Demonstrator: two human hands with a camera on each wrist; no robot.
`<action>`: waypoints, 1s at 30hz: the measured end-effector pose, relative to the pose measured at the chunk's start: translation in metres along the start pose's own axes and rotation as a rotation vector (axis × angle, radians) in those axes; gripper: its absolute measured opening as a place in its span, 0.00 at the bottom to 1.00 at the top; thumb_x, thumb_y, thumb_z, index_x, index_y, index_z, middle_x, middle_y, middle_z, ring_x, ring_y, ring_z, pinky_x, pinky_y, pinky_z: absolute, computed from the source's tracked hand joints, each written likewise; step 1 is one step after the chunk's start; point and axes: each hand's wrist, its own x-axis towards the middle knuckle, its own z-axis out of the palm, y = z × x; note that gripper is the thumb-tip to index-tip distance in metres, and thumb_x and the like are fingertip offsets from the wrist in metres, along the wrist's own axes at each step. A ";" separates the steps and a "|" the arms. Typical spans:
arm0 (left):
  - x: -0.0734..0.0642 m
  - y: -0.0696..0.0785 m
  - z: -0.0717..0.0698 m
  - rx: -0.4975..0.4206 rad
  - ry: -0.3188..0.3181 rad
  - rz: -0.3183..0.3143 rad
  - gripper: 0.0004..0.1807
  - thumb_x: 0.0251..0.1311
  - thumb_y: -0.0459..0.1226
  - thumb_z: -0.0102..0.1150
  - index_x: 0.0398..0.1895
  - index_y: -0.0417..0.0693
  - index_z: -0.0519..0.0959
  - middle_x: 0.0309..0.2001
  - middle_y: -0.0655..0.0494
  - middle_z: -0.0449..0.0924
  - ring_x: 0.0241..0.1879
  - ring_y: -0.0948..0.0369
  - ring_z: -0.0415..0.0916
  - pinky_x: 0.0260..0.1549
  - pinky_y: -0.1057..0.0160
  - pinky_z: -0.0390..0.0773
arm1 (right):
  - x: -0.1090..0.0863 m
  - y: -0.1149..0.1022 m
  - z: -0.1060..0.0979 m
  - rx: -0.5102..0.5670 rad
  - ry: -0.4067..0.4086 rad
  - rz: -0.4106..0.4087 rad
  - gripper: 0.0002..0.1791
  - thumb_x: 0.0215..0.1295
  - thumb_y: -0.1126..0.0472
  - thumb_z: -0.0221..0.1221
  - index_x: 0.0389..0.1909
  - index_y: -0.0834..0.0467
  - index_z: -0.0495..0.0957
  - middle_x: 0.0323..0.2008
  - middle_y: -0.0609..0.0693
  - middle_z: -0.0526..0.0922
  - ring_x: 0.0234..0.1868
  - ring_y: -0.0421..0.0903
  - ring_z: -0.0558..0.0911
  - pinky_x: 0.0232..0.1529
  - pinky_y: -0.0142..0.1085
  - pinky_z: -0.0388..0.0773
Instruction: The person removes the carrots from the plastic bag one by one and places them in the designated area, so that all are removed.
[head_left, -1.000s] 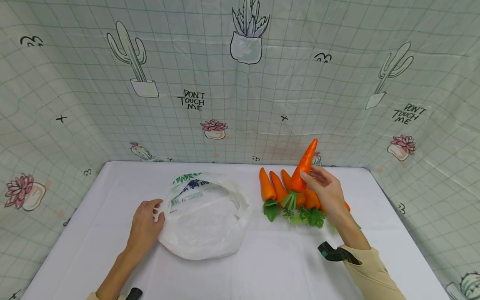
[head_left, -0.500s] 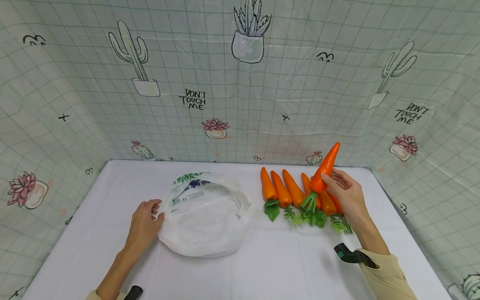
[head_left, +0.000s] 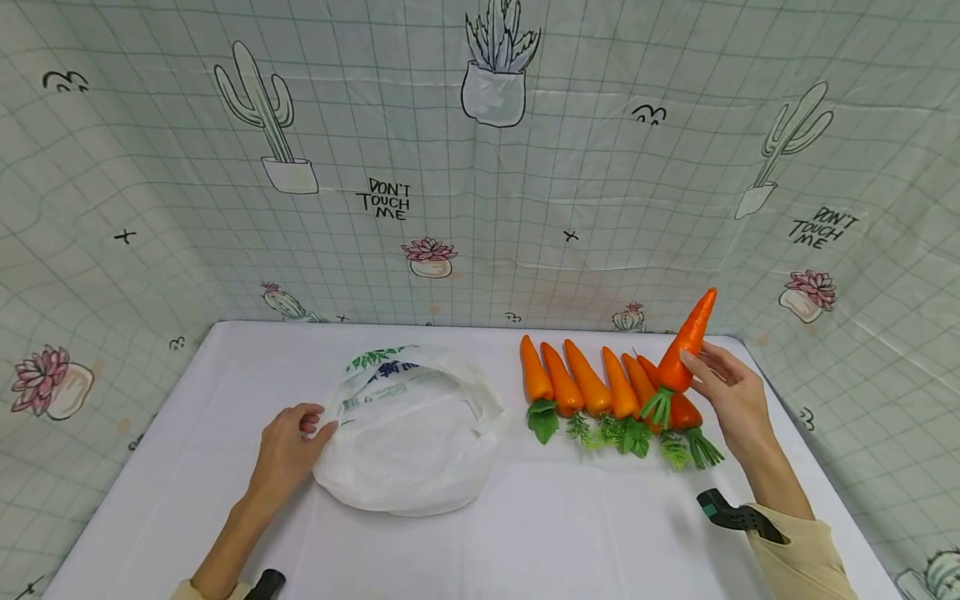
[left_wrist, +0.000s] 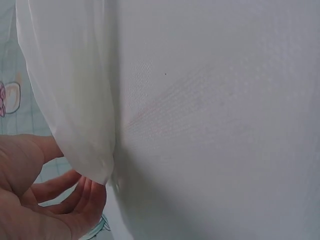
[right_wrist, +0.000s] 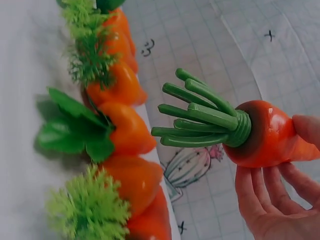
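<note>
My right hand (head_left: 735,396) pinches an orange toy carrot (head_left: 687,346) with short green stems, thumb on one side and fingers on the other. Its tip points up and away, above the right end of a row of several carrots (head_left: 587,377) with leafy green tops. In the right wrist view, the held carrot's stems (right_wrist: 210,117) point toward that row. Over on the left, my left hand (head_left: 288,450) grips the left edge of a white plastic bag (head_left: 405,479). The bag's mouth gapes upward. Close up, the thumb and fingers meet at the bag's edge (left_wrist: 82,150).
A white cloth covers the table (head_left: 525,533). Behind and at both sides hangs a grid-patterned curtain (head_left: 495,192) printed with cacti. The carrots lie side by side to the right of the bag, tips toward the back edge.
My right hand has carried the carrot rightward from above the middle of the row to its right end. More of the lying carrots show now. My left hand has stayed at the bag.
</note>
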 end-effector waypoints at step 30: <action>0.017 -0.008 -0.011 -0.089 -0.127 -0.099 0.19 0.62 0.30 0.65 0.54 0.26 0.79 0.43 0.39 0.83 0.41 0.51 0.81 0.32 0.73 0.75 | 0.017 0.012 -0.070 -0.230 0.050 0.037 0.26 0.71 0.47 0.64 0.66 0.51 0.74 0.40 0.25 0.78 0.41 0.25 0.78 0.39 0.19 0.77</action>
